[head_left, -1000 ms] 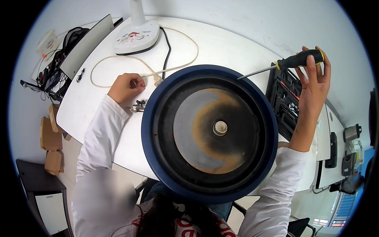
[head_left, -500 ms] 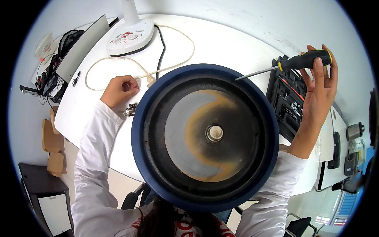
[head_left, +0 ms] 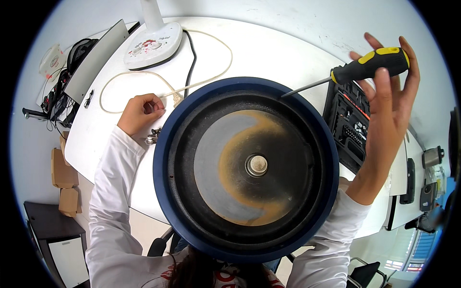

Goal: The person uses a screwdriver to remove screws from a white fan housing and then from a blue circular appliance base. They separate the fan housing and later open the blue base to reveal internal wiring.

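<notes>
A large round dish-like part [head_left: 165,192] with a blue rim and black inner wall takes up the middle of the view. Its floor carries a grey disc with a tan arc and dark patch, and a metal stub [head_left: 258,165] rises at the centre. My right hand [head_left: 391,108] holds a black and yellow screwdriver [head_left: 372,66] by its handle, some fingers spread. The screwdriver's tip meets the far right of the rim. On the table left of the dish rests my left hand [head_left: 140,114], fingers curled, with nothing visible in them. Small shiny metal pieces [head_left: 152,137] lie beside it.
An open black tool case [head_left: 348,129] sits to the right, partly behind my right hand. A white stand base [head_left: 153,45] occupies the far left, with a cream cable [head_left: 139,72] and a black cable [head_left: 194,53] nearby. Cardboard boxes [head_left: 65,168] are left of the table.
My right hand has moved slightly up and turned the screwdriver handle, so its yellow patches now show. The tip stays at the rim. My left hand remains curled in nearly the same place.
</notes>
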A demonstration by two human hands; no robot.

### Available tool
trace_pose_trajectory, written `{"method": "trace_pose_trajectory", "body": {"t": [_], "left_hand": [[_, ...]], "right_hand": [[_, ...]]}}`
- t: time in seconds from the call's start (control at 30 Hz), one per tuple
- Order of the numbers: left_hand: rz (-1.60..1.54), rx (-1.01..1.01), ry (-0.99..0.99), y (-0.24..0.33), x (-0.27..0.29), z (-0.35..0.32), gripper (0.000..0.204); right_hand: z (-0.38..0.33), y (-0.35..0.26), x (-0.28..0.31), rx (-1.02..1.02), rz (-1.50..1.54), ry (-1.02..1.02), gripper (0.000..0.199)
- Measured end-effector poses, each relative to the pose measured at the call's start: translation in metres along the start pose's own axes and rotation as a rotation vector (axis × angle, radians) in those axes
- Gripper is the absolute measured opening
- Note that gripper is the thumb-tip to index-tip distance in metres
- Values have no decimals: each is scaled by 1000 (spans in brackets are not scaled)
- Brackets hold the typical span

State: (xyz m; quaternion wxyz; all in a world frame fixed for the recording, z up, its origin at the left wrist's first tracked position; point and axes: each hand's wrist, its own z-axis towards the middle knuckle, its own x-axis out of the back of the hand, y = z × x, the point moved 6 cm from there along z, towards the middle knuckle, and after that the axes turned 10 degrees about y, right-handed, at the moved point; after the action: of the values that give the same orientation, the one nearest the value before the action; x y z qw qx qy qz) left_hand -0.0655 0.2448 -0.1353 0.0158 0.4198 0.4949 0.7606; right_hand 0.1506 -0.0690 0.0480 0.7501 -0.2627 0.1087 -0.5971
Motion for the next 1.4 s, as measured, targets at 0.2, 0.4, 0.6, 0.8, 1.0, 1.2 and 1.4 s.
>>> {"method": "trace_pose_trajectory", "body": {"t": [0.2,0.4,0.6,0.8,1.0,1.2,1.4], "left_hand": [[-11,8,10,2,0,-1,6],[20,-33,13,1,0,1,7],[1,-12,11,-1,0,0,6],[-9,-1,8,2,-1,-1,6],[22,-12,7,3,0,-1,6],[40,-15,8,2,1,0,6],[38,-29,17,1,0,-1,6]], "right_hand": [[1,10,-8,-10,15,29,52],[5,12,-6,-33,-2,51,52],[4,12,-7,-43,-14,71,51],[3,12,-6,-71,-66,123,51],[5,18,-2,-88,-64,124,53],[5,17,-3,-120,-67,135,53],[4,11,-2,-152,-77,168,52]]}}
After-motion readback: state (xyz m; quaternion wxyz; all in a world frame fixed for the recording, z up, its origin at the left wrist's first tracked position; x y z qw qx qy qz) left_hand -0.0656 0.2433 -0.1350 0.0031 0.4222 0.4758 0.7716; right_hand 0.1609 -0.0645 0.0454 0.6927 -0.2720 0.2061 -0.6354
